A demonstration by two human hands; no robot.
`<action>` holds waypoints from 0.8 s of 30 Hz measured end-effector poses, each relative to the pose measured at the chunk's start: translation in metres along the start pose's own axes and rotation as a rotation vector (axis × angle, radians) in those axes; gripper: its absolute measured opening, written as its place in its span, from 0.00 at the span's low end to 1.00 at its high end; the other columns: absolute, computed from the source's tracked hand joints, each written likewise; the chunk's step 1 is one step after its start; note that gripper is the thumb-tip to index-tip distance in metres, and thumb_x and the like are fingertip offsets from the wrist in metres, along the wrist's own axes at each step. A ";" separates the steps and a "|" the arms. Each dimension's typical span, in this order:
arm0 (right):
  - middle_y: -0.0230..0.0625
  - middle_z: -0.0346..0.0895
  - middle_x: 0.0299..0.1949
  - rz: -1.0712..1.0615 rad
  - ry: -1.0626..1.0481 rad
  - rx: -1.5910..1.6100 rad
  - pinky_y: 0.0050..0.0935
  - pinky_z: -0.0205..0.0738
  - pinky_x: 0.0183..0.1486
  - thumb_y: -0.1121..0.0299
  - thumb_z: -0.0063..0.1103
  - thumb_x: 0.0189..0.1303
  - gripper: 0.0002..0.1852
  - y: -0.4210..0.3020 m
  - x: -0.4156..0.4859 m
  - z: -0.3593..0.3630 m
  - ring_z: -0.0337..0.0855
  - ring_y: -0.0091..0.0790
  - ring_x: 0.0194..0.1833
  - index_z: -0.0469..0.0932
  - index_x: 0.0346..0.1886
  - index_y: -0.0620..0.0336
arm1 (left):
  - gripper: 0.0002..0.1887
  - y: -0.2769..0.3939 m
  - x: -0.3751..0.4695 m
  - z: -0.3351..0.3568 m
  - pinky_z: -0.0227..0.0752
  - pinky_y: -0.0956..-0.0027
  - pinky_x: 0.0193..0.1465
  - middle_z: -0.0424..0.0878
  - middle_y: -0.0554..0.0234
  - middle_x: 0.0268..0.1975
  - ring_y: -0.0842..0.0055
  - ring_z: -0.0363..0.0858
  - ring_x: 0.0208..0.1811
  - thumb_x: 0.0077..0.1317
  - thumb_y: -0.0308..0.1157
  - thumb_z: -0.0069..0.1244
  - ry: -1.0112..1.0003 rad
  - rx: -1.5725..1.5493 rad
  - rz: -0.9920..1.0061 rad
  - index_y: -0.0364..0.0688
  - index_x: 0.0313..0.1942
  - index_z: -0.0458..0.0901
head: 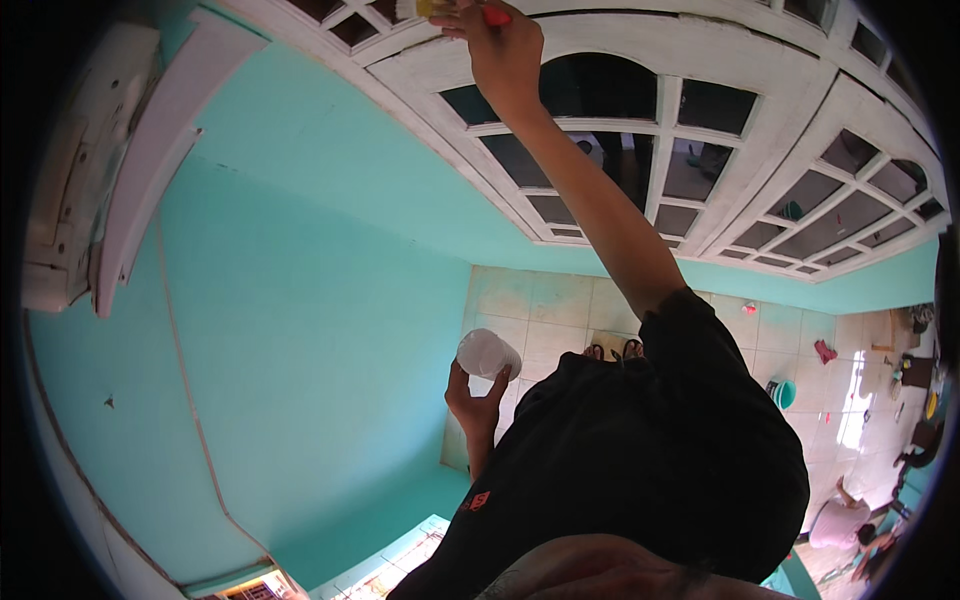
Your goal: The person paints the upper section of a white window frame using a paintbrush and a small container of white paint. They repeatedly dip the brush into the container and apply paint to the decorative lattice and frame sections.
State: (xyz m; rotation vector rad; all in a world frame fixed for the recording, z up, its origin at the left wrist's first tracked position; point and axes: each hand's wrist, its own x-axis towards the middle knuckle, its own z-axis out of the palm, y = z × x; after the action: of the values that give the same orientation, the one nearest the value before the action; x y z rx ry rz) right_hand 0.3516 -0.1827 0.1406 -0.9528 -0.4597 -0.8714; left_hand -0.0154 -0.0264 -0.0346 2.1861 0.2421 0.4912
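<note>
My right hand (506,56) is raised at the top of the view, closed around a paintbrush with a red handle (496,15). The brush's pale bristles (407,8) are at the upper part of a white wooden window frame (409,64), partly cut off by the picture's edge; whether they touch it I cannot tell. Lower down and to the left, my left hand (476,405) holds a white plastic tub (486,354) between thumb and fingers. The tub's contents cannot be made out.
A turquoise wall (315,300) fills the left side, with an open-fronted air conditioner (75,180) high on it. White windows with dark panes (600,82) are ahead. On the tiled floor (555,300) are a turquoise bucket (784,394) and a red cloth (825,352). Another person (838,523) is at lower right.
</note>
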 end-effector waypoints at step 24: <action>0.43 0.89 0.38 -0.116 -0.147 -0.276 0.24 0.84 0.43 0.71 0.57 0.69 0.12 0.035 0.006 0.039 0.91 0.29 0.42 0.81 0.49 0.70 | 0.26 0.008 -0.026 -0.017 0.76 0.61 0.58 0.84 0.53 0.48 0.68 0.83 0.51 0.52 0.24 0.69 0.173 -0.029 -0.116 0.31 0.52 0.79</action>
State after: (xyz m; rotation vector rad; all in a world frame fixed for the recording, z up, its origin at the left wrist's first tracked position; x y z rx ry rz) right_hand 0.3841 -0.1416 0.1472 -1.2591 -0.5335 -0.9903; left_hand -0.0460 -0.0283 -0.0255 2.0892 0.4495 0.6152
